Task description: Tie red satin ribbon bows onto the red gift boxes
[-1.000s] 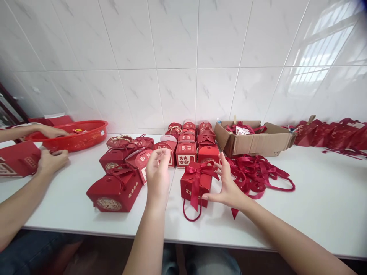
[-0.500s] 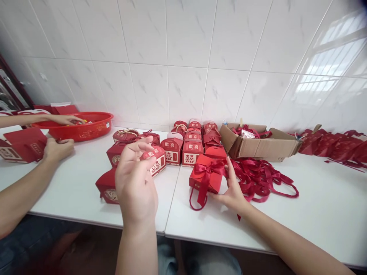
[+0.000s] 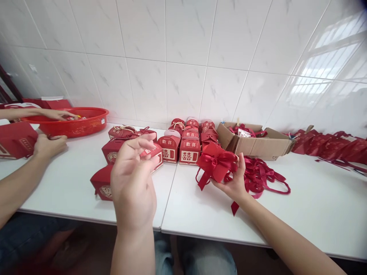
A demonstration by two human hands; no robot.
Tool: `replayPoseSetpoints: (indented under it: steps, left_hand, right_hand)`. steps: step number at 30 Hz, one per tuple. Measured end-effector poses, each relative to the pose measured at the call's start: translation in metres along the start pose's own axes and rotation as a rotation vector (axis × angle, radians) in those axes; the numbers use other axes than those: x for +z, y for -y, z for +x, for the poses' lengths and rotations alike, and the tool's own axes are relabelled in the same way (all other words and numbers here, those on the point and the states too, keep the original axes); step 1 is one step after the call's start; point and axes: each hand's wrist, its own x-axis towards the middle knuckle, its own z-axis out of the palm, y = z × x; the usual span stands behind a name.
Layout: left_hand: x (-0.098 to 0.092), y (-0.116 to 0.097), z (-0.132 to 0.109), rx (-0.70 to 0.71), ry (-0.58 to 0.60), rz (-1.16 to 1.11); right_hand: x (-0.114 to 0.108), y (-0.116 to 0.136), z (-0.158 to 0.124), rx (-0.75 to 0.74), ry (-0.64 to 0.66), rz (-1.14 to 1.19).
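My right hand (image 3: pixel 234 181) grips a small red gift box (image 3: pixel 210 166) by its right side. A satin ribbon bow (image 3: pixel 215 161) is tied over its top, with tails hanging below, and the top is tilted toward me. My left hand (image 3: pixel 134 187) is raised over the table, fingers loosely curled and apart from the thumb, with nothing seen in it. Behind that hand stand a red and white printed box (image 3: pixel 154 157), partly hidden, and a dark red box (image 3: pixel 101 182). Just right of my right hand lies a heap of red ribbons (image 3: pixel 265 175).
Rows of red boxes (image 3: pixel 189 149) stand by the wall. A cardboard box (image 3: pixel 260 148) holds ribbon pieces. Red bags (image 3: pixel 329 144) line the far right. At left, a co-worker's one hand (image 3: pixel 59 114) is in a red basin (image 3: pixel 86 128), the other (image 3: pixel 50 147) holds a box.
My right hand has lifted the gift box slightly and tipped its bow side toward me. My left hand stays raised in nearly the same pose. The view has shifted a little.
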Motion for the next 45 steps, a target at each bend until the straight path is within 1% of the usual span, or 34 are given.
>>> replayPoseSetpoints:
  steps: [3,5,6,7,9,10,12,13,15,17,20,27,32,36,38,41,45]
  left_hand:
    - [0.005,-0.002,-0.003,-0.009,0.051,0.023]
    - [0.007,0.000,-0.004,-0.002,0.113,0.126]
    - [0.008,0.004,-0.004,0.004,0.167,0.215]
    - [0.009,0.009,-0.003,0.007,0.235,0.314]
    - [0.011,0.024,-0.003,-0.015,0.407,0.488]
    - [0.012,0.034,-0.003,-0.046,0.497,0.533]
    - [0.015,0.052,-0.003,-0.135,0.656,0.547]
    - [0.017,0.060,-0.004,-0.173,0.705,0.536]
    - [0.020,0.071,-0.005,-0.208,0.742,0.501]
    - [0.022,0.075,-0.006,-0.206,0.736,0.474]
    - [0.023,0.076,-0.006,-0.202,0.740,0.489]
    - [0.017,0.079,-0.002,-0.184,0.768,0.550]
    - [0.018,0.077,0.000,-0.179,0.725,0.488]
    - [0.018,0.075,0.000,-0.208,0.723,0.445]
    - [0.017,0.074,0.000,-0.201,0.717,0.425]
    - [0.017,0.073,0.000,-0.195,0.651,0.415]
    - [0.017,0.079,0.003,-0.247,0.426,0.451]
  right_hand:
    - [-0.001,0.001,0.001,0.017,-0.015,-0.014]
    - [-0.001,0.002,0.002,0.026,-0.028,-0.010]
    - [-0.001,0.003,0.002,0.026,-0.033,-0.002]
    - [-0.001,0.004,0.002,0.021,-0.034,0.008]
    - [-0.001,0.008,0.001,0.007,-0.021,0.039]
    - [-0.001,0.010,0.001,-0.001,-0.011,0.057]
    - [0.000,0.014,0.000,-0.022,0.007,0.088]
    - [0.001,0.015,0.000,-0.034,0.011,0.098]
    - [0.002,0.016,0.000,-0.050,0.014,0.099]
    - [0.003,0.015,-0.001,-0.052,0.010,0.084]
    - [0.003,0.012,-0.001,-0.054,0.008,0.073]
    - [0.003,0.012,-0.002,-0.052,0.041,0.067]
    - [0.004,0.013,-0.002,-0.080,0.058,0.149]
    - [0.002,0.015,0.001,-0.073,0.040,0.195]
    - [0.001,0.015,0.003,-0.069,0.030,0.196]
    - [0.000,0.013,0.004,-0.063,0.019,0.188]
    - [0.001,0.009,0.001,0.006,0.011,0.129]
